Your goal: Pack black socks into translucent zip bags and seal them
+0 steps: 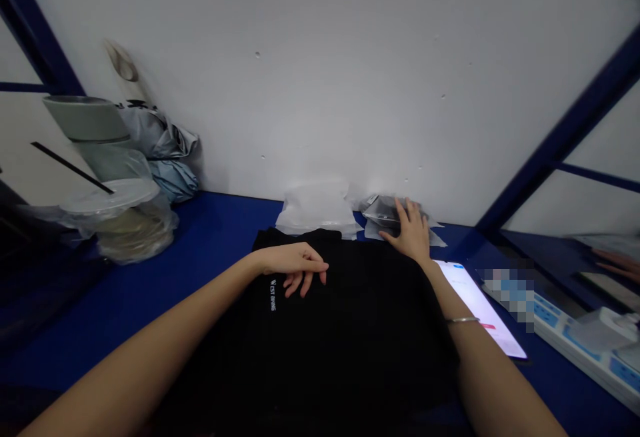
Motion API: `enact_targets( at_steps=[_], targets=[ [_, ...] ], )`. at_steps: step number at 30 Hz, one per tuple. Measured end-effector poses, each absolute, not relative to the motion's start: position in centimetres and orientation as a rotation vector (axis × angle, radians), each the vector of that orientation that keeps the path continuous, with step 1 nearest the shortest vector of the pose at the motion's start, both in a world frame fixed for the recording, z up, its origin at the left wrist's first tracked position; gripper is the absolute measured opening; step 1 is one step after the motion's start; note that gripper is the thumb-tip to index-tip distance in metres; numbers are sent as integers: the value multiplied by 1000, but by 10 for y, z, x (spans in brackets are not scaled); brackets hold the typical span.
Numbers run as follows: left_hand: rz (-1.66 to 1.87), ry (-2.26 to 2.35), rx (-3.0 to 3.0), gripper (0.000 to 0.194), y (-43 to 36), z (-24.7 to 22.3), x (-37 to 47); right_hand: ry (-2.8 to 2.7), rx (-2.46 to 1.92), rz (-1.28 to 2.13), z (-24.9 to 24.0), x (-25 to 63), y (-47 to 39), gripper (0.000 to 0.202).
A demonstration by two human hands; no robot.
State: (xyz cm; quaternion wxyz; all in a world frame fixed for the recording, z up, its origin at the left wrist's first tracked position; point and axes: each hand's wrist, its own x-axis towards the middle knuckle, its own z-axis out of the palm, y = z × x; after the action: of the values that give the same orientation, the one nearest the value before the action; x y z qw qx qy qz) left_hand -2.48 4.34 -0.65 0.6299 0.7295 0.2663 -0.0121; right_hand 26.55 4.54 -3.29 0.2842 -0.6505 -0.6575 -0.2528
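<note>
A black garment (350,330) with small white lettering lies spread in front of me on the blue table. Above its upper left part is my left hand (295,267), fingers loosely bent and apart, holding nothing. My right hand (413,234) reaches past the garment's top right edge, with its fingers spread over a small pile of dark and clear plastic packets (383,209). The fingertips touch or hover just over the packets; which one I cannot tell. Beside that pile sits a stack of white plastic bags (317,207) against the wall.
On the blue table (215,224), a lidded drink cup with a black straw in a plastic bag (133,220) stands left, before a grey-green tumbler (93,124) and folded umbrellas (173,177). At right are a lit phone (480,307) and a power strip (575,344).
</note>
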Motion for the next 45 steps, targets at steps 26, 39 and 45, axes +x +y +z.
enact_targets(
  at_steps=[26, 39, 45],
  targets=[
    [1677, 1078, 1929, 44, 15, -2, -2, -2190, -1087, -798, 46, 192, -9, 27],
    [1401, 910, 1890, 31, 22, -21, 7, -1944, -1008, -635, 7, 171, 6, 22],
    [1427, 908, 1892, 29, 21, -22, 7, -1788, -1018, -458, 1, 162, 5, 15]
  ],
)
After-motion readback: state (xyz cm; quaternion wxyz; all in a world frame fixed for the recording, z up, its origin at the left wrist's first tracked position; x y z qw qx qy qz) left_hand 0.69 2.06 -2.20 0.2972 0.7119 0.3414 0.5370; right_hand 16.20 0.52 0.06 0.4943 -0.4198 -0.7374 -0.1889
